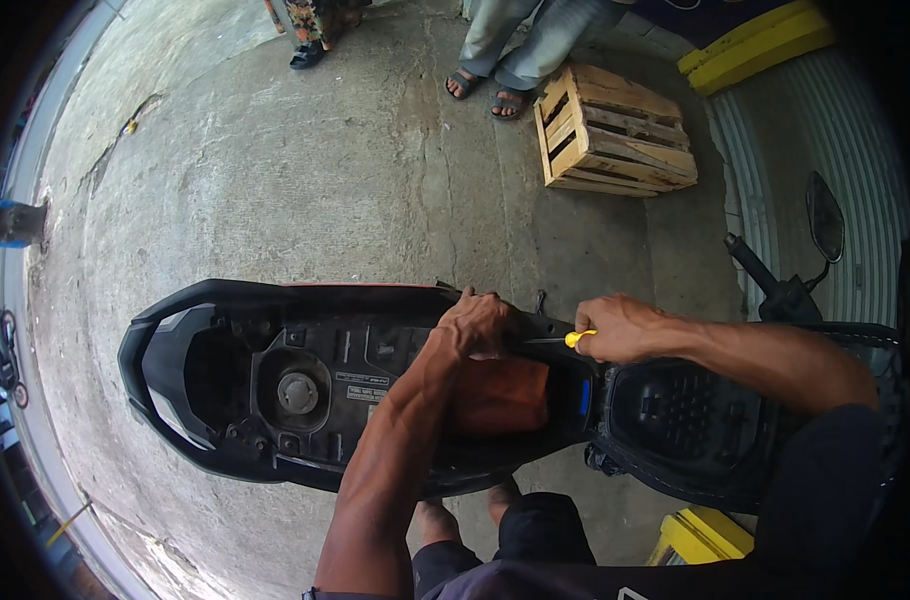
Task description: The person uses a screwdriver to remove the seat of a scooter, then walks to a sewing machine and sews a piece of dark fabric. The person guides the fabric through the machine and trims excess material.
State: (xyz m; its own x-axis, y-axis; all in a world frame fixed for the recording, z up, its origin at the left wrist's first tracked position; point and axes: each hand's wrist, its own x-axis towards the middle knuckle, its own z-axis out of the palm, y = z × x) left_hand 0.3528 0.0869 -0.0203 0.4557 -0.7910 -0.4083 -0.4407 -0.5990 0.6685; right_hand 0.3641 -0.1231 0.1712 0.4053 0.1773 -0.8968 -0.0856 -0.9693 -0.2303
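Note:
A black scooter (315, 300) lies lengthwise before me, its seat (685, 410) tipped open to the right with the ribbed underside showing. My right hand (620, 328) is closed around the yellow handle of a screwdriver (578, 339), whose thin shaft points left along the far rim of the storage well. Just left of the shaft, my left hand (475, 322) has its fingers bent in at that rim; what they grip is hidden. Below both hands, an orange-brown pouch or cloth (500, 395) lies in the well. A round fuel cap (298, 393) sits farther left.
Beyond the scooter, a wooden crate (625, 135) stands on the concrete floor (305, 180), beside a person's sandalled feet (485, 95). Another person's foot (307, 55) is at the far left. The handlebar mirror (825, 215) juts out at right. A yellow stand (705, 538) is near me.

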